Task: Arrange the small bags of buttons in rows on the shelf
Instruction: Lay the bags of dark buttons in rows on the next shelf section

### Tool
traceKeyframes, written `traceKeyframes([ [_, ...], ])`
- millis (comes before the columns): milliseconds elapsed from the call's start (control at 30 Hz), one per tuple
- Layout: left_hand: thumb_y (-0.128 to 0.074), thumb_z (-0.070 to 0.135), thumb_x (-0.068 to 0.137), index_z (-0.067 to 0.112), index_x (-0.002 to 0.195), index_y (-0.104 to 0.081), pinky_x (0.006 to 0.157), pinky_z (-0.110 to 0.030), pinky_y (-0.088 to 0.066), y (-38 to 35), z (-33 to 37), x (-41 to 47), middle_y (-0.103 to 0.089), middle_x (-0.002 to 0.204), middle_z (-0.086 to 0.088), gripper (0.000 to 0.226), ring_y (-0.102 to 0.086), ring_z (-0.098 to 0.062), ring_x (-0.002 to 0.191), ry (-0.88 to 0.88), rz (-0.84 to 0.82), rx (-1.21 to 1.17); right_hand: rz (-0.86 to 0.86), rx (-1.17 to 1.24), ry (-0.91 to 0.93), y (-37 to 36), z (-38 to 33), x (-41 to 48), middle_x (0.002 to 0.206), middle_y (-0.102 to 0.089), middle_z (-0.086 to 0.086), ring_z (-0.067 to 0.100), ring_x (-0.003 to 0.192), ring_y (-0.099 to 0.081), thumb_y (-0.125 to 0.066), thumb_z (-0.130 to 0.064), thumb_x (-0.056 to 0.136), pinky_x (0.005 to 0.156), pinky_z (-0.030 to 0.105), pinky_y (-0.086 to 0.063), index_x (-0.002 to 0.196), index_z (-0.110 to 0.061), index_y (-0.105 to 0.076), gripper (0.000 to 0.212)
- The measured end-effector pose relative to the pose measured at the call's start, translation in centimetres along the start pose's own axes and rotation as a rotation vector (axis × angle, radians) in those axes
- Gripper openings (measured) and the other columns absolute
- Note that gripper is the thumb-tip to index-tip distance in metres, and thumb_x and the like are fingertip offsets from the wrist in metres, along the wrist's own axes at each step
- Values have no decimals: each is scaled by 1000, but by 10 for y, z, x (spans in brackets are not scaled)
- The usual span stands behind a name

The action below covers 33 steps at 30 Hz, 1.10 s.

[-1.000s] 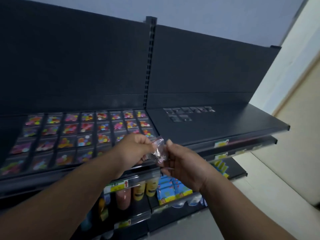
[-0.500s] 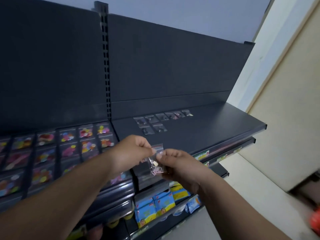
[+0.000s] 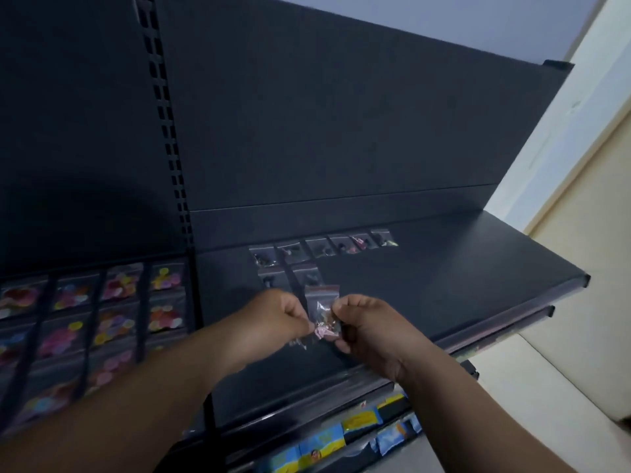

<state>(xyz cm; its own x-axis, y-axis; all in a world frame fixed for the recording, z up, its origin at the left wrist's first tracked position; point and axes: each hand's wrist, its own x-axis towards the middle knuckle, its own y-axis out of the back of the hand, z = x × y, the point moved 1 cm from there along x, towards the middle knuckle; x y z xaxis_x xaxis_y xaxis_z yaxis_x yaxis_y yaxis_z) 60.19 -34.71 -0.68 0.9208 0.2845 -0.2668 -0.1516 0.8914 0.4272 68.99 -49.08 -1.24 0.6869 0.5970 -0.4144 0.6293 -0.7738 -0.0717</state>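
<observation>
**Operator:** Where is the bag?

**Spotter:** The small clear bag [image 3: 322, 310] is in the air between your two hands, over the front half of the dark shelf [image 3: 444, 278]. It stands upright, with the seal strip on top and pinkish bits gathered at the bottom.

**Operator:** And my fingers?

**Spotter:** Your left hand [image 3: 276, 319] is curled, and its fingers [image 3: 300, 314] pinch the bag's left edge. Your right hand [image 3: 368, 327] pinches the right edge between thumb and forefinger. There may be more clear plastic tucked under your left hand, but it is too blurred to be sure.

**Operator:** What lies on the shelf?

**Spotter:** A back row of small bags [image 3: 324, 247] lies side by side along the foot of the rear panel [image 3: 341, 131]. In front of it, a second row of two bags [image 3: 290, 276] starts at the left end, just beyond the bag you hold.

**Operator:** And around that?

**Spotter:** To your left, past the slotted upright [image 3: 167, 131], the neighbouring shelf carries rows of bags of bright buttons [image 3: 112, 308] in pink, yellow and orange. Below your wrists, blue-and-yellow packets [image 3: 358, 428] sit on a lower shelf. A cream wall [image 3: 580, 233] stands to your right.
</observation>
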Motion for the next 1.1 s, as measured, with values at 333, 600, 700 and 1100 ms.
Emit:
traceKeyframes([
  [333,-54,8,85,13,73,-66,58,-20,-41,-24,33,55,-63,68,0,18,-53,-10,60,101,323,-54,67,-415,34,78,-32,90,55,-44,3,14,49,-38,-50,-10,93,53,25,-37,74,-13,-51,19],
  [600,-59,2,77,22,84,-61,60,-31,-47,-31,37,60,-64,68,-7,21,-58,-20,61,167,480,-94,185,-1211,467,100,-33,126,110,-58,12,32,102,-57,-46,-13,88,77,29,-42,101,-11,-59,18],
  [700,-60,5,76,24,85,-60,64,-35,-51,-34,38,62,-67,80,-16,21,-62,-23,67,185,506,-97,-15,-1323,748,105,-18,124,121,-58,1,24,115,-51,-48,0,80,88,19,-40,106,-13,-64,33],
  [1100,-58,-12,77,14,86,-56,56,-27,-51,-37,45,76,-59,80,-11,27,-57,-19,63,141,706,-317,-256,-1332,990,107,-1,144,121,-61,2,26,113,-57,-40,-18,83,100,29,-41,117,-16,-62,40],
])
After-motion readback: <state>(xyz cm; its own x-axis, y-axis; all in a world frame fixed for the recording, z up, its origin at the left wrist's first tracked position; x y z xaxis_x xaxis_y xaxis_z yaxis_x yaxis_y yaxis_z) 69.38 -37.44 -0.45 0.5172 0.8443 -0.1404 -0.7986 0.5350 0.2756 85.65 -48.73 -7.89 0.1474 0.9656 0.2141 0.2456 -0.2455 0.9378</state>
